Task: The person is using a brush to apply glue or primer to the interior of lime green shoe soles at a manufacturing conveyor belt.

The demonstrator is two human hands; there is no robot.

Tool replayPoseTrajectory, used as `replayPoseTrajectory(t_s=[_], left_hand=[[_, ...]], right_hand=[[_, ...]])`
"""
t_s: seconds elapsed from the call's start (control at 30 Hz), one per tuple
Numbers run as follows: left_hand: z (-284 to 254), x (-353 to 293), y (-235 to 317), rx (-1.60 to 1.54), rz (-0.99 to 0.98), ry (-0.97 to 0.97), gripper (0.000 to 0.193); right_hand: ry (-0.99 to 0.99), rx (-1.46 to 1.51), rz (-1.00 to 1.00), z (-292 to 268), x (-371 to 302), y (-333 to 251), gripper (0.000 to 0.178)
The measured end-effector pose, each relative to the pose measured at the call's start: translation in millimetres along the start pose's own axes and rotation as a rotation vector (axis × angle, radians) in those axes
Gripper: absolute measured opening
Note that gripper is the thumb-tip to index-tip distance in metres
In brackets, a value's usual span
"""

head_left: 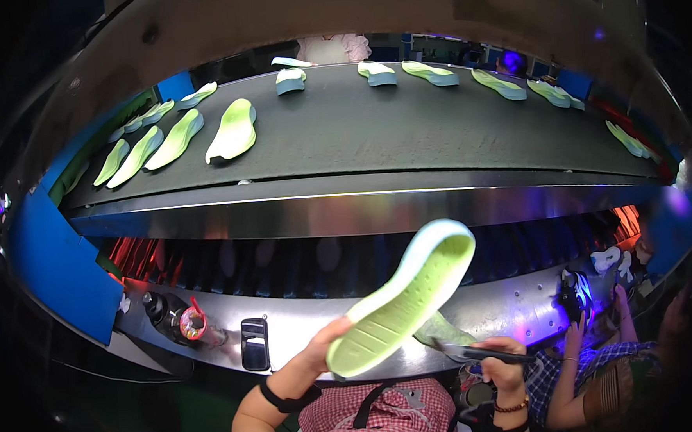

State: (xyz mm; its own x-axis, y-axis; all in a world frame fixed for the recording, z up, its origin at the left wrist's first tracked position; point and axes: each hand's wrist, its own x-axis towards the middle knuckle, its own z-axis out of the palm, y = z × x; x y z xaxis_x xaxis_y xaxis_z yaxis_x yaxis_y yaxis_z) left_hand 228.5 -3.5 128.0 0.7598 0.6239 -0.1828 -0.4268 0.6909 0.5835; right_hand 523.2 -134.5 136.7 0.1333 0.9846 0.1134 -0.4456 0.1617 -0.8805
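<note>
My left hand (323,345) grips the heel end of a pale green shoe sole (405,303) with a light blue rim. The sole is raised and tilted above the metal ledge, its toe pointing up to the right. In my right hand (504,364) is a slim dark-handled brush (478,353), held just below the sole. Its tip points left, and the bristles are hard to make out. Another greenish piece (448,332), partly hidden behind the raised sole, lies close to the brush tip.
Soles (232,133) lie along a dark conveyor belt (342,138) ahead. A phone (255,344), a black bottle (163,311) and a clear cup (195,324) stand on the metal ledge (304,316). At right, a co-worker's hands (575,337) are at a dark shoe (575,291).
</note>
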Motion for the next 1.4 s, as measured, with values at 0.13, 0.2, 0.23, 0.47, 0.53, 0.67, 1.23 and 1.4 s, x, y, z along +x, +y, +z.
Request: replayPoseTrajectory(t_s=[0.13,0.2,0.23,0.47,0.53,0.67,1.23,1.4], left_hand=[[72.0,36.4,90.0,0.036,0.446,0.024,0.056],[79.7,70.7,131.7,-0.239,0.481,-0.415,0.053],[83.0,80.8,148.7,-0.338,0.556,-0.35,0.053],[26.4,46.3,87.4,0.025,0.286,-0.043,0.055],[-46.4,25.8,37.3,0.427,0.106,0.014,0.042],[-129.0,-38.8,-60.0,0.636,-0.276,0.572,0.039],[-231.1,-192.4,-37.9,1.234,0.407,1.946,0.079],[-267.8,-179.8,-23.6,1.212,0.447,1.966,0.098]], right_hand=[[0.396,0.123,0.141,-35.6,-5.5,33.1,0.024],[0.556,0.06,0.364,-45.3,-1.5,71.7,0.015],[0.588,0.107,0.422,-56.1,-0.1,91.4,0.014],[0.776,0.404,0.65,-77.1,-3.0,143.4,0.012],[0.73,0.401,0.677,-88.2,-4.6,157.6,0.01],[0.754,0.484,0.802,-96.8,-1.6,164.9,0.019],[0.708,0.379,0.977,-103.2,13.8,152.4,0.037],[0.7,0.572,1.019,-125.8,5.8,165.6,0.039]])
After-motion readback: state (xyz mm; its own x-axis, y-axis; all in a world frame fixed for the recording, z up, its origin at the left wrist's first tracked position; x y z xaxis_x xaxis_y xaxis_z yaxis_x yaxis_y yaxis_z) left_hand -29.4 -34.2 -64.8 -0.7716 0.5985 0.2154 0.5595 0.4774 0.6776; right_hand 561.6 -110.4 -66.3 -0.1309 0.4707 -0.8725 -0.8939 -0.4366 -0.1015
